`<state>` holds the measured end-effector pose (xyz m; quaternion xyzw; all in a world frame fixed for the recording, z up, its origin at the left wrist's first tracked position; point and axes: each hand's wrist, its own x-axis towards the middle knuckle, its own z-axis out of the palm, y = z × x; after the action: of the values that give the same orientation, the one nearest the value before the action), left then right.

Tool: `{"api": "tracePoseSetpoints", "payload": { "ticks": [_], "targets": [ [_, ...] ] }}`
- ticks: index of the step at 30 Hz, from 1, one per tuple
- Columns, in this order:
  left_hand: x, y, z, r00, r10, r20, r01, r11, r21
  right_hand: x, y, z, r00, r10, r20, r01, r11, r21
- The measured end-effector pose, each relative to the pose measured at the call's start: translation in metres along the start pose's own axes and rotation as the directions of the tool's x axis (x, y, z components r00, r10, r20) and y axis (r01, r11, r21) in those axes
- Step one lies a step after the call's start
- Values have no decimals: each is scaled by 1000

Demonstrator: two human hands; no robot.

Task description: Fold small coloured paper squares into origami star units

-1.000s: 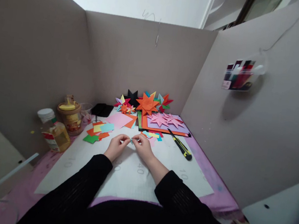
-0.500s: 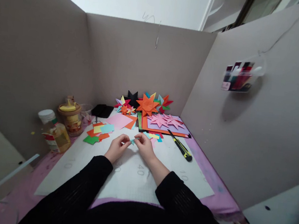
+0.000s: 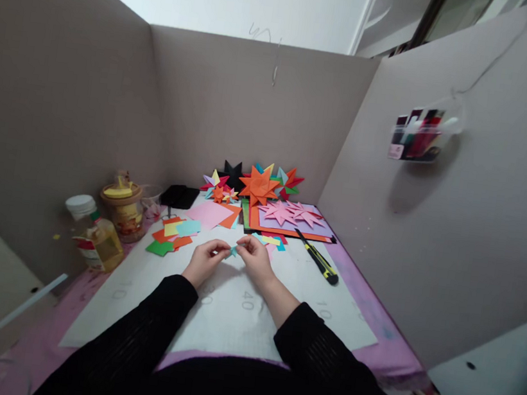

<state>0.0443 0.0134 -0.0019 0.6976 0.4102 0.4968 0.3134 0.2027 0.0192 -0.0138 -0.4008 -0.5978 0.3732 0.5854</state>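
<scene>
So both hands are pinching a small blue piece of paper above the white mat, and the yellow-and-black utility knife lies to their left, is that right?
Not quite. The head view shows the utility knife lying to the right of the hands, not the left. The rest holds: the left hand and right hand pinch the small blue paper above the white mat.

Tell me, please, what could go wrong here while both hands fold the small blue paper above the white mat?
The small blue paper is pinched only at the tips of the left hand and right hand, so it might slip or crease badly. The utility knife lies close beside the right forearm; a sleeve could knock it. The bottle and jar stand near the loose coloured squares; a spill could spoil them.
</scene>
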Motion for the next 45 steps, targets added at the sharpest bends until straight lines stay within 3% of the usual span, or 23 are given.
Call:
{"api": "tracePoseSetpoints", "payload": {
  "ticks": [3, 8, 12, 16, 19, 22, 26, 32, 40, 45],
  "targets": [
    [0, 1, -1, 1000, -4, -30, 4, 1000, 7, -2, -6, 1, 998, -62, -31, 62, 998, -2],
    [-2, 3, 0, 995, -11, -98, 17, 998, 55, -8, -18, 2, 971, -236, 27, 237, 952, -196],
    [-5, 1, 5, 996, 39, -85, -33, 997, 70, -10, -19, 5, 975, -220, 12, 216, 944, -248],
    [-6, -4, 8, 999, 35, -26, -34, 998, 48, -8, -17, 6, 986, -162, -37, 152, 969, -195],
    [-7, -5, 8, 1000, 17, 12, -18, 990, 140, -8, -16, 5, 987, -156, -27, 147, 968, -204],
    [-7, -5, 6, 997, 77, -3, -74, 958, 279, -9, -15, 3, 968, -249, -10, 232, 914, -332],
    [-7, -6, 4, 979, 205, 13, -189, 874, 447, -10, -14, 0, 920, -390, 32, 348, 777, -524],
    [-8, -11, 5, 954, 295, 42, -272, 803, 530, -9, -10, 1, 894, -442, 75, 395, 697, -599],
    [-10, -5, 6, 978, 198, 62, -202, 836, 510, -10, -13, 3, 930, -358, 78, 341, 770, -539],
    [-6, -1, 5, 1000, 5, -21, 2, 954, 301, -6, -12, 3, 978, -201, -63, 167, 924, -343]
  ]
}}
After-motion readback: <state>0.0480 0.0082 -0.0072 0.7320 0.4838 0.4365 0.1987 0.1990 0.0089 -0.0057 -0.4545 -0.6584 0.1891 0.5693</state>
